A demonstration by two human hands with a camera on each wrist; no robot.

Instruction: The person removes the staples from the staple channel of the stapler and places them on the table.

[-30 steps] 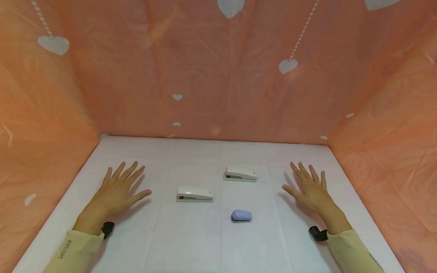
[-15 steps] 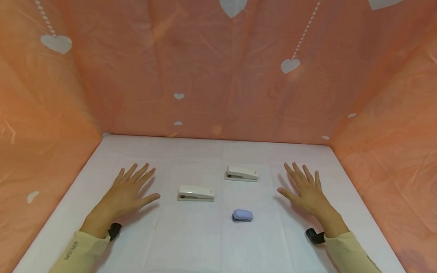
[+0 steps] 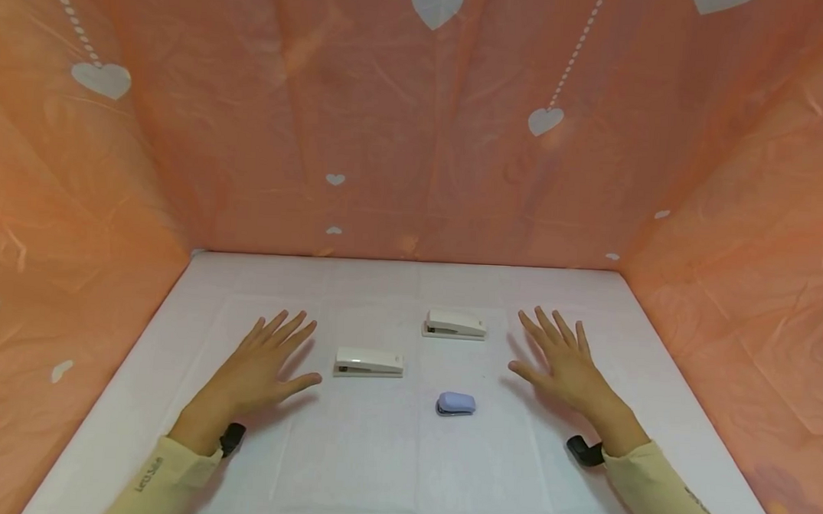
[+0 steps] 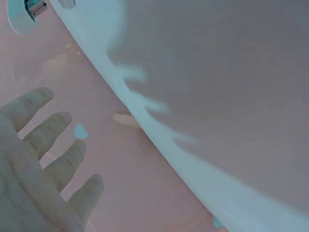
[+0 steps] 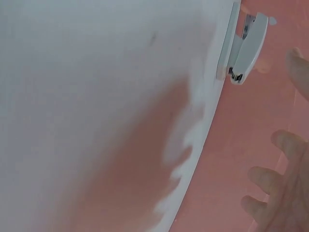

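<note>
Two white staplers lie on the white table in the head view: the nearer white stapler [image 3: 368, 362] left of centre and the farther white stapler [image 3: 454, 325] beyond it to the right. In front of them lies a small lavender mini stapler [image 3: 456, 404]. My left hand [image 3: 258, 373] hovers over the table left of the nearer stapler, fingers spread and nothing held. On the other side, my right hand [image 3: 567, 371] hovers with spread fingers, apart from the farther stapler and the lavender one. One white stapler [image 5: 248, 48] shows at the top of the right wrist view.
A white cloth [image 3: 347, 469] with faint creases covers the table. Orange sheeting with pale hearts stands behind it as a back wall [image 3: 417, 134] and along both sides. A black wrist camera [image 3: 233, 438] sits on the left wrist, another black camera [image 3: 585, 451] on the right.
Both hands have moved inward over the table, the left one rightward and the right one leftward. Their fingers stay spread. The staplers lie where they were.
</note>
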